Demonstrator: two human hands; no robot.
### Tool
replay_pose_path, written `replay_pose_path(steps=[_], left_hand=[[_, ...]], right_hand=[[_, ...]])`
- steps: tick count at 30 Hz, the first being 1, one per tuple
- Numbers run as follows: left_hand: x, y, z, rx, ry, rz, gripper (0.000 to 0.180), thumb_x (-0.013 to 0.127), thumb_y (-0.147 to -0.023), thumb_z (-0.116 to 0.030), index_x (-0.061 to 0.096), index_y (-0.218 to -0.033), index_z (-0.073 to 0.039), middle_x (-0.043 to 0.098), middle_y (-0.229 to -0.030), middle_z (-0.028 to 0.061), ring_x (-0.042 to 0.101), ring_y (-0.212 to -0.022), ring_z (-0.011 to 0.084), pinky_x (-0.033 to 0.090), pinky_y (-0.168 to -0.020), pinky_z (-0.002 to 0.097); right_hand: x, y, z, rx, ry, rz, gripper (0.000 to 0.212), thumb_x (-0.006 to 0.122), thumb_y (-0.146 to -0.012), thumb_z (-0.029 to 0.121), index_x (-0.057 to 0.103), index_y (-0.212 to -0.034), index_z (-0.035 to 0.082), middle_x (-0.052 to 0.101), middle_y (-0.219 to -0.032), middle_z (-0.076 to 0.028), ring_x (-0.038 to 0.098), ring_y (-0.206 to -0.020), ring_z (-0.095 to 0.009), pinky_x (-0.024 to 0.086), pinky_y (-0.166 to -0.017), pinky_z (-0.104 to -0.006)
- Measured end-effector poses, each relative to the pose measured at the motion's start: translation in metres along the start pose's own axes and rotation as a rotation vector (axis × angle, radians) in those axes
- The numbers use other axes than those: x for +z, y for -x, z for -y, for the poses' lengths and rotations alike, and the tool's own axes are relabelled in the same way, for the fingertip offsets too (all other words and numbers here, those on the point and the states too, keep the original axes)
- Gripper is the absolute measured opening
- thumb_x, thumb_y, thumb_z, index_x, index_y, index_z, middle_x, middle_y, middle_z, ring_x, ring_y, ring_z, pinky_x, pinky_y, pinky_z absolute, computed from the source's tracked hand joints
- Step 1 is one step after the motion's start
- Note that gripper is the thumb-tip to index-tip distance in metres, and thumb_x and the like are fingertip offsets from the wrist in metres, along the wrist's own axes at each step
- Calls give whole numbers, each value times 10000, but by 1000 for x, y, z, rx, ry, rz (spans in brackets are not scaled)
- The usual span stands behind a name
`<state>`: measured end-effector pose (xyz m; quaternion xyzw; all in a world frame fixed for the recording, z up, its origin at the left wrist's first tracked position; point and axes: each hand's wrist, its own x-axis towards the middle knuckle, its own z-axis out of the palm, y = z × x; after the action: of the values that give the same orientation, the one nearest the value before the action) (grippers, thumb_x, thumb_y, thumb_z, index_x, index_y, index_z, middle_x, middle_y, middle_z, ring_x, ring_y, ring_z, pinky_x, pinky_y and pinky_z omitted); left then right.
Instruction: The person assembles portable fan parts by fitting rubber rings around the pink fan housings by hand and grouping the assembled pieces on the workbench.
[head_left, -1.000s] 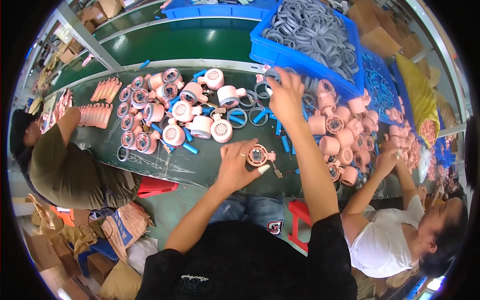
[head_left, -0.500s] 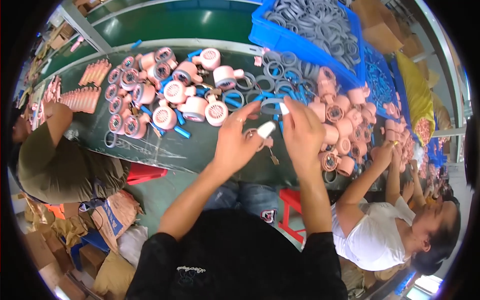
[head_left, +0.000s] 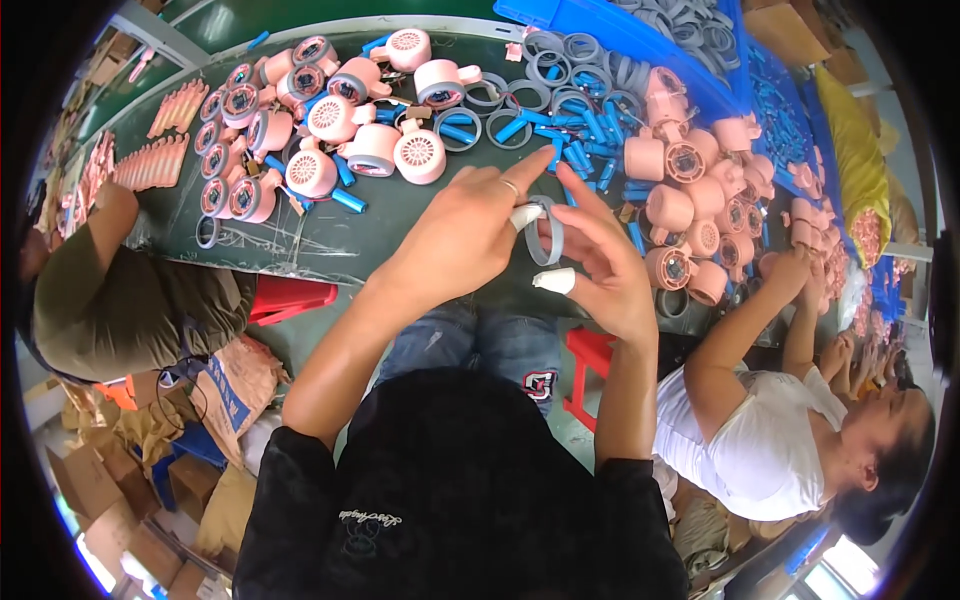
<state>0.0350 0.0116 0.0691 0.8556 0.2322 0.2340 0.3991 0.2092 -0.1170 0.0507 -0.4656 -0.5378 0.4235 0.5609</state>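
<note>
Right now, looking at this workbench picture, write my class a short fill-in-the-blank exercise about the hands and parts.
1. The left hand and right hand together hold a grey ____.
2. More grey rings fill a ____ crate.
3. The pink fan housings lie on a dark ____ table.

Missing words: ring; blue; green

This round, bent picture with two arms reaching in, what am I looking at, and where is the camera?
The camera sits on a person's head and looks down, so its wide lens bends the edges. The left hand and right hand are that person's own; together they hold a grey ring. On the green table lie pink fan housings, more grey rings and blue cylinders. A blue bin holds further rings. Co-workers sit at either side.
</note>
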Motion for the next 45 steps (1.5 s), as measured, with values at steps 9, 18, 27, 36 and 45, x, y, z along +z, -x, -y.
replay_pose_path(steps=[9,18,27,36,45], left_hand=[[-2,1,-2,-44,72,41,754,642,-872,33,384,-1567,-105,676,-1162,210,630,-1055,401,505,-923,437],[36,31,68,-173,-38,-76,739,873,-735,-233,563,-1383,-61,620,-1366,132,539,-1293,372,363,-1164,485],[38,29,71,-36,-120,-116,647,865,-724,-205,613,-1303,-65,683,-1277,94,620,-1197,288,338,-1170,465],[39,30,71,-33,-114,-124,672,868,-719,-189,609,-1326,-67,687,-1286,89,621,-1205,288,348,-1169,450],[38,32,74,-14,-104,-131,673,863,-723,-181,605,-1333,-60,687,-1294,104,628,-1203,297,359,-1166,455]], right_hand=[[14,7,-13,65,-193,-49,775,758,-847,-45,415,-1538,24,423,-1584,-154,519,-1373,-267,459,-1118,-409],[8,-11,-26,18,461,-133,728,777,-797,-4,524,-1474,88,612,-1394,-144,657,-1185,-246,534,-1002,-361],[13,-14,-29,49,507,-137,707,723,-783,-21,536,-1454,102,605,-1371,-152,667,-1132,-306,568,-924,-373],[11,-11,-26,-7,613,-141,685,686,-774,0,539,-1436,98,595,-1360,-142,633,-1161,-355,553,-946,-405],[20,-20,-17,56,615,-87,624,656,-780,-7,557,-1392,71,607,-1321,-138,664,-1054,-359,567,-880,-422]])
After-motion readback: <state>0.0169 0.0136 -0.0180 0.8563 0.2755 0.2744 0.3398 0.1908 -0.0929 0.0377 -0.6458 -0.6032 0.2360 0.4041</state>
